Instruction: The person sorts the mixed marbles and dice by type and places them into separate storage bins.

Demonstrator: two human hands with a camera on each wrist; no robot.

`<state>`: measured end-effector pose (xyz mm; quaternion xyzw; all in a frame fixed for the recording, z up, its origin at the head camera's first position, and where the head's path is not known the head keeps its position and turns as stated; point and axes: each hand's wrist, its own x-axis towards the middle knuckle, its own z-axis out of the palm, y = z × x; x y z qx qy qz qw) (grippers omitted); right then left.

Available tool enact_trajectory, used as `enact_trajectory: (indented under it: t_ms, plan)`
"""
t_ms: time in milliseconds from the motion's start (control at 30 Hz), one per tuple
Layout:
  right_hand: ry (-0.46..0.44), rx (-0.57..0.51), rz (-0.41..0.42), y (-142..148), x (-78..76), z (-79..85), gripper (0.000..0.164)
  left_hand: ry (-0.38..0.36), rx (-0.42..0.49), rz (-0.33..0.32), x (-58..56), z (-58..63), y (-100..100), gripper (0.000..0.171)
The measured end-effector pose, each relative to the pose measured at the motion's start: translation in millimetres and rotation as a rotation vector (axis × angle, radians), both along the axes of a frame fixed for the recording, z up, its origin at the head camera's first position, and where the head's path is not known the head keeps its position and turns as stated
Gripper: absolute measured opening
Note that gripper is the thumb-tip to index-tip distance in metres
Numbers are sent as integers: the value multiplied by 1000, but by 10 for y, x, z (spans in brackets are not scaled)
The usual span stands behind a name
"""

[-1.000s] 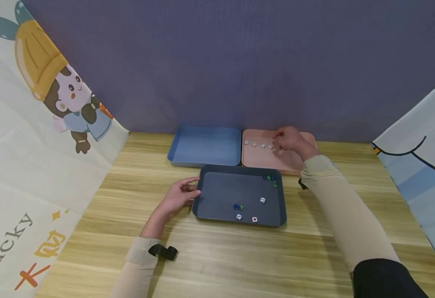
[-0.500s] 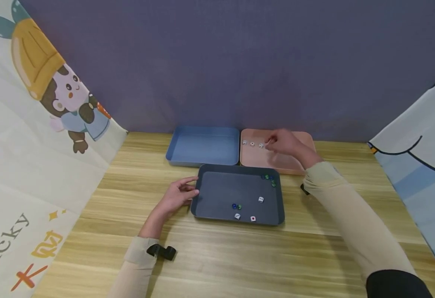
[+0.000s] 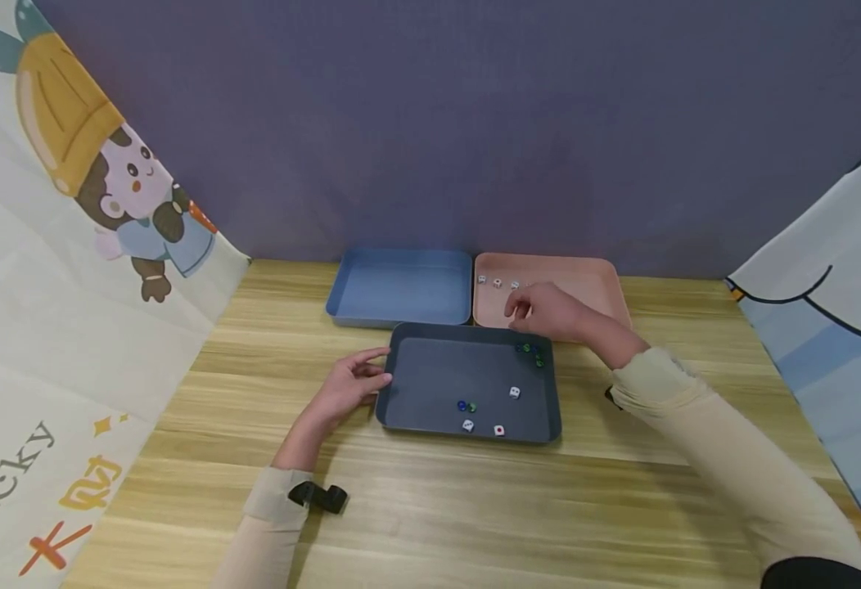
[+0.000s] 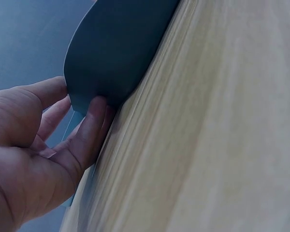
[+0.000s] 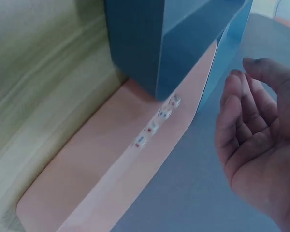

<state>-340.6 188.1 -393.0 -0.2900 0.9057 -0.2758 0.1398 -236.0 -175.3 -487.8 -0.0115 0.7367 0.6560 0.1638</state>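
Observation:
My left hand (image 3: 352, 379) holds the left edge of a dark grey tray (image 3: 430, 368); in the left wrist view the thumb meets the rim and fingers (image 4: 89, 128) touch the outer wall. My right hand (image 3: 548, 311) hovers over the front of a pink tray (image 3: 585, 282), near the grey tray's back edge. Its fingers are loosely bent, and the right wrist view shows nothing held. Several white dice (image 5: 152, 127) form a row in the pink tray. The grey tray contains a white die (image 3: 515, 393), two dice near its front wall, and several blue and green marbles (image 3: 467, 406).
A blue tray (image 3: 401, 286) stands left of the pink one, against a purple-grey backdrop (image 3: 430, 123). All the trays rest on a wood-grain table (image 3: 430, 515). Printed cloths flank the table on both sides.
My right hand first reached toward the row's right end in the pink tray, then came forward toward the grey tray. My left hand stays at the grey tray's edge.

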Motion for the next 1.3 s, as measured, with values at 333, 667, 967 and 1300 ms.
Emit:
enact_trajectory:
  t_ms: [333,667,967,1300]
  plan:
    - [30,173,156,20,373,-10,11,10,1,-20,-58,2,91,51]
    - [41,364,261,-61,557,-112,11,-9,-18,4,-17,14,50,51]
    - [101,379,335,-144,599,-227,14,-4,-26,21,7,30,3,50]
    - [157,404,368,-198,608,-319,17,-15,-19,5,-9,12,-19,49]
